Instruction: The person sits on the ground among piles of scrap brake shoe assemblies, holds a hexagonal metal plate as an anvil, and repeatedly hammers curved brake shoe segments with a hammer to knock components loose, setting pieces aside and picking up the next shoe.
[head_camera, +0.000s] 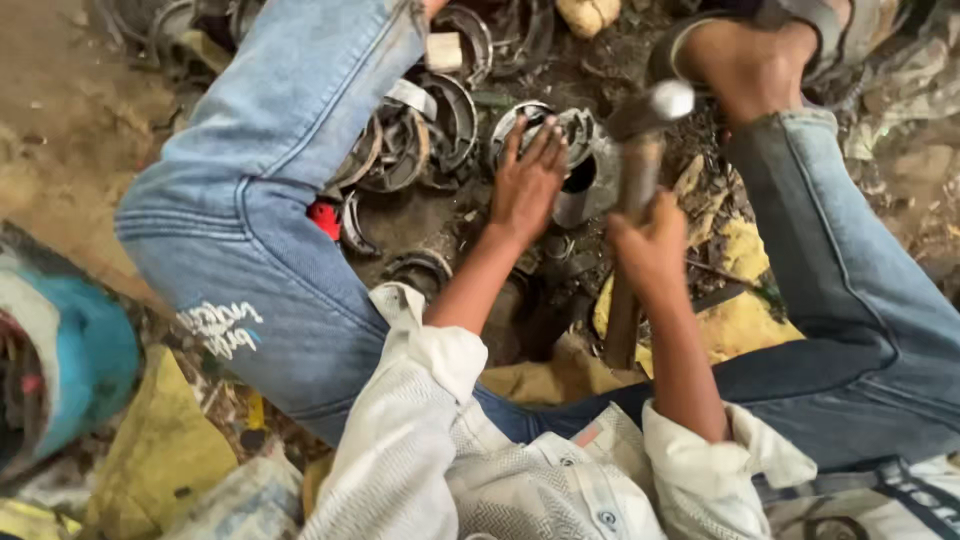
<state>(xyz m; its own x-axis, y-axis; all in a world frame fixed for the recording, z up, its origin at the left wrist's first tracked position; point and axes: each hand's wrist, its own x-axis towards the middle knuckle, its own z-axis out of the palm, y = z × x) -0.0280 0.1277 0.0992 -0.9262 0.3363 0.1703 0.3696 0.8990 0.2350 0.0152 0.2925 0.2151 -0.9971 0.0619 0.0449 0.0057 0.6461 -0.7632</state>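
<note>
The person sits on the ground with knees spread, jeans framing a dirty patch of floor (70, 120) littered with metal scrap. The left hand (527, 180) lies flat, fingers spread, on top of an upright metal cylinder (578, 190), steadying it; it presses rather than grips. The right hand (650, 250) is clenched around the wooden handle of a hammer (640, 150), whose steel head is raised just right of the cylinder, close to its rim but apart from it.

The cylinder stands in the middle of the scene, between the legs and just near of a sandalled foot (760, 55) at far right. To its left lies a heap of curved metal half-rings (420, 135), with a small red piece (323, 218) beside the left knee. Yellow sacking (740, 320) lies under the right leg, and a blue and white rounded object (70, 350) sits at the near left edge.

Judging from this, the work looks midway: the cylinder is upright and apparently whole under the hammer, while the loose rings suggest earlier pieces already handled.
</note>
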